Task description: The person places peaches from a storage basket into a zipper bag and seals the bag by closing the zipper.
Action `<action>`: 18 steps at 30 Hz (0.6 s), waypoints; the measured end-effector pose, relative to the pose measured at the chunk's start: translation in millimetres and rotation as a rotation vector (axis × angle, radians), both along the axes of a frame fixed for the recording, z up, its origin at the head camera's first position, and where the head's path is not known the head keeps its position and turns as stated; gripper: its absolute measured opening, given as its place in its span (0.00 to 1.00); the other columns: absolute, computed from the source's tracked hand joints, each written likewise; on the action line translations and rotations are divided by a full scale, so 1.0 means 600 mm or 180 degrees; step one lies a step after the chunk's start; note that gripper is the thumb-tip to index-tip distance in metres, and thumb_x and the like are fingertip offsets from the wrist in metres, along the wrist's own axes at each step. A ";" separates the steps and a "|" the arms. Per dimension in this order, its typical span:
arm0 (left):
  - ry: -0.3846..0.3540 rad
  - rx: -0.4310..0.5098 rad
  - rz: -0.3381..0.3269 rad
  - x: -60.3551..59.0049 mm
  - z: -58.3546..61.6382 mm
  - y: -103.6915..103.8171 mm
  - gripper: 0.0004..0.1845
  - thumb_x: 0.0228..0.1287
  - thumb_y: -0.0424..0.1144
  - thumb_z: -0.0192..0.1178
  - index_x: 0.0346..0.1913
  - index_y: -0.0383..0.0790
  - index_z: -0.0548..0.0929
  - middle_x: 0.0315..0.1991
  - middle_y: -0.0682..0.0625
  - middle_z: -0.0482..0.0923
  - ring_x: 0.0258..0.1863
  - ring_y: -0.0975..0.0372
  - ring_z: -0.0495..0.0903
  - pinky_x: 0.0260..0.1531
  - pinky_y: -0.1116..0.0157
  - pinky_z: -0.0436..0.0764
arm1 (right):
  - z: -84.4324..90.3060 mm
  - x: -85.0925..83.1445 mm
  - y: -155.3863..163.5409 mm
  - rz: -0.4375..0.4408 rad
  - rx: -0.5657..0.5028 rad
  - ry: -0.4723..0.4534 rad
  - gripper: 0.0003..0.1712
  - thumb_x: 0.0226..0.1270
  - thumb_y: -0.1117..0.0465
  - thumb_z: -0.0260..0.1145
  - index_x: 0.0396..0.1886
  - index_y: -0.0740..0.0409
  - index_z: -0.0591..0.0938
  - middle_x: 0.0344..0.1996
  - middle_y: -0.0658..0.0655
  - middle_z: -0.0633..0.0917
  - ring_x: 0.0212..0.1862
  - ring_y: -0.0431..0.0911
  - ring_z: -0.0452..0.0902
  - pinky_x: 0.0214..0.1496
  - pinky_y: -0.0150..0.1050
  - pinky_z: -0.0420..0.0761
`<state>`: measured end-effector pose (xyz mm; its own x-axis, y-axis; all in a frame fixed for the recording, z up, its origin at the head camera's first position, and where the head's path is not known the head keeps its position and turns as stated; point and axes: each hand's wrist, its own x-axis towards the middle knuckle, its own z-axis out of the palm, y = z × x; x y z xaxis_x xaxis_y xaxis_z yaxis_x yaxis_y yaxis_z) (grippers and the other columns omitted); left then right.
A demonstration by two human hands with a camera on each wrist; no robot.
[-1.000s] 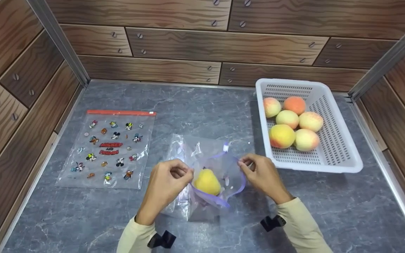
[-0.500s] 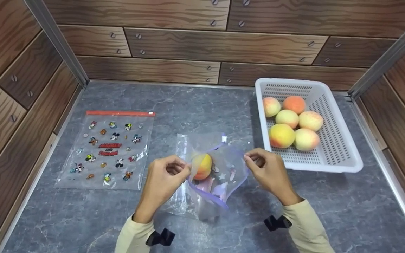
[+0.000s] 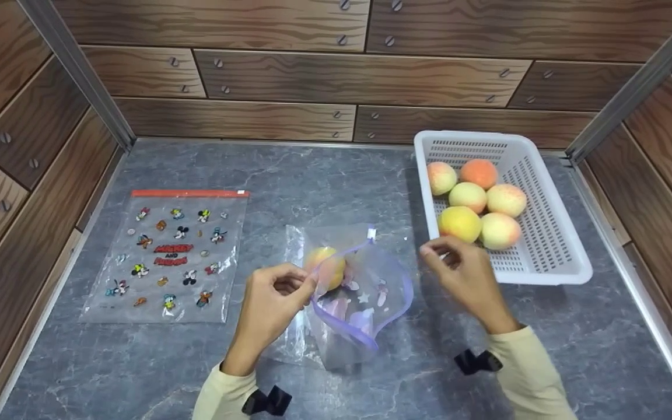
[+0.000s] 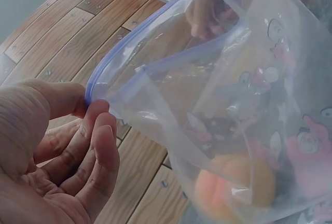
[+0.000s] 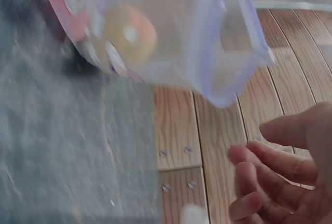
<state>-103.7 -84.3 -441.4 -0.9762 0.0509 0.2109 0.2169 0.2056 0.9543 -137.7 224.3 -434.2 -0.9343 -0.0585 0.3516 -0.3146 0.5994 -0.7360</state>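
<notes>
your left hand (image 3: 272, 297) pinches the purple zip edge of the clear printed bag (image 3: 353, 291) at its left corner; the left wrist view shows thumb and fingers (image 4: 101, 130) closed on that rim, with the mouth of the bag gaping. inside the bag sits one peach (image 3: 325, 267), near the top left of the pouch in the head view and low in the bag (image 4: 249, 105) from the left wrist, where the peach (image 4: 233, 185) shows through the plastic. your right hand (image 3: 464, 274) is off the bag, just to its right and near the front corner of the white basket (image 3: 552, 256); its fingers are loosely curled and hold nothing, and the right wrist view shows those fingers (image 5: 275, 177) apart from the bag (image 5: 176, 32), which is blurred there. the basket carries six peaches (image 3: 476, 198) clustered toward its left side. a second zip bag (image 3: 167, 256), flat, with cartoon prints and a red strip along its far edge, lies well to the left on the grey marbled table (image 3: 336, 175).
</notes>
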 end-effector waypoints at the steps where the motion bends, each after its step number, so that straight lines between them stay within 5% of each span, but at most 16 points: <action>1: -0.0015 0.0034 -0.0016 0.000 -0.001 0.000 0.06 0.62 0.32 0.69 0.27 0.37 0.87 0.21 0.51 0.84 0.18 0.61 0.82 0.23 0.67 0.84 | 0.005 -0.006 0.007 -0.0059 -0.0070 0.0033 0.03 0.65 0.70 0.71 0.37 0.66 0.87 0.29 0.57 0.87 0.27 0.39 0.79 0.31 0.26 0.79; 6: -0.0026 0.0110 -0.0055 0.000 -0.001 0.003 0.07 0.63 0.34 0.70 0.27 0.38 0.88 0.20 0.52 0.84 0.16 0.56 0.82 0.19 0.68 0.82 | 0.028 -0.044 0.048 -0.0407 -0.0213 0.0143 0.06 0.64 0.73 0.70 0.41 0.70 0.86 0.35 0.64 0.87 0.31 0.35 0.79 0.33 0.22 0.79; 12: -0.0080 0.0158 -0.0114 0.002 -0.004 0.007 0.07 0.63 0.35 0.71 0.28 0.37 0.88 0.21 0.50 0.85 0.17 0.52 0.83 0.19 0.67 0.83 | 0.045 -0.088 0.095 -0.0560 0.0299 0.0175 0.11 0.64 0.72 0.70 0.45 0.72 0.85 0.41 0.68 0.86 0.39 0.54 0.84 0.36 0.17 0.75; 18: -0.0126 0.0107 -0.0120 0.004 -0.008 0.009 0.08 0.62 0.37 0.72 0.28 0.37 0.88 0.21 0.51 0.85 0.17 0.61 0.82 0.20 0.68 0.83 | 0.038 -0.125 0.117 -0.0428 0.0986 0.0035 0.18 0.63 0.70 0.70 0.52 0.73 0.82 0.46 0.73 0.85 0.43 0.64 0.84 0.44 0.49 0.84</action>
<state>-101.6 -79.2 -445.9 -0.9813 0.0813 0.1743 0.1858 0.1656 0.9685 -212.9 294.5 -411.5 -0.9371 -0.0407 0.3466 -0.2245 0.8307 -0.5095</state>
